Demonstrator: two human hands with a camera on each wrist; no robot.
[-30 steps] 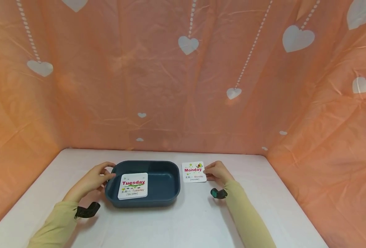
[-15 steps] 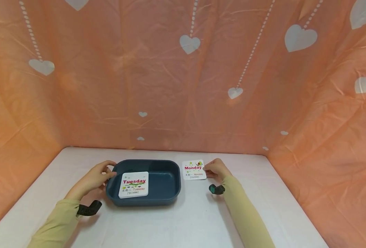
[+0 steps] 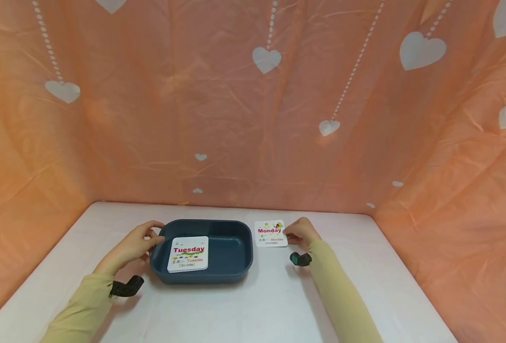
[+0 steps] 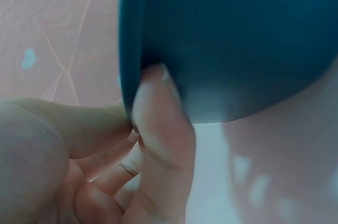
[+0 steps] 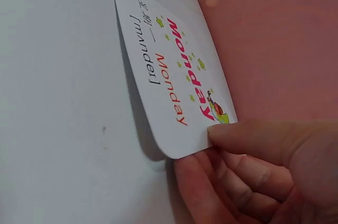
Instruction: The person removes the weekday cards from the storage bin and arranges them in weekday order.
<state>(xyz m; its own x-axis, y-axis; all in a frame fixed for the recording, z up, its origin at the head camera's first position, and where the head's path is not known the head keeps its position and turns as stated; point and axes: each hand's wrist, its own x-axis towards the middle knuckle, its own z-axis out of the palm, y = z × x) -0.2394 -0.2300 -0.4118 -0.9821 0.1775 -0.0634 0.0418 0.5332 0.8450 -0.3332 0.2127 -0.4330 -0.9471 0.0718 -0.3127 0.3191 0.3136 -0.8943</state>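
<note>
My left hand (image 3: 132, 247) pinches the left rim of a dark blue rectangular tray (image 3: 230, 272). In the left wrist view the thumb and a finger (image 4: 163, 123) lie on either side of the tray wall (image 4: 232, 49). A small stack of white square cards, with the Tuesday card (image 3: 188, 261) on top, lies in the left part of the tray. To the right of the tray, my right hand (image 3: 303, 232) pinches the right edge of the Monday card (image 3: 271, 241). In the right wrist view the thumb is on the printed face of the Monday card (image 5: 169, 139), other fingers beneath.
A white-covered table (image 3: 235, 314) carries everything. Behind it and at both sides hangs an orange-pink curtain (image 3: 218, 119) with white hearts. Black wrist cameras, such as the one on the left sleeve (image 3: 127, 287), jut out over the table.
The head view has shifted slightly, so the whole scene sits a little further right. Both hands keep their holds on the tray rim and the Monday card.
</note>
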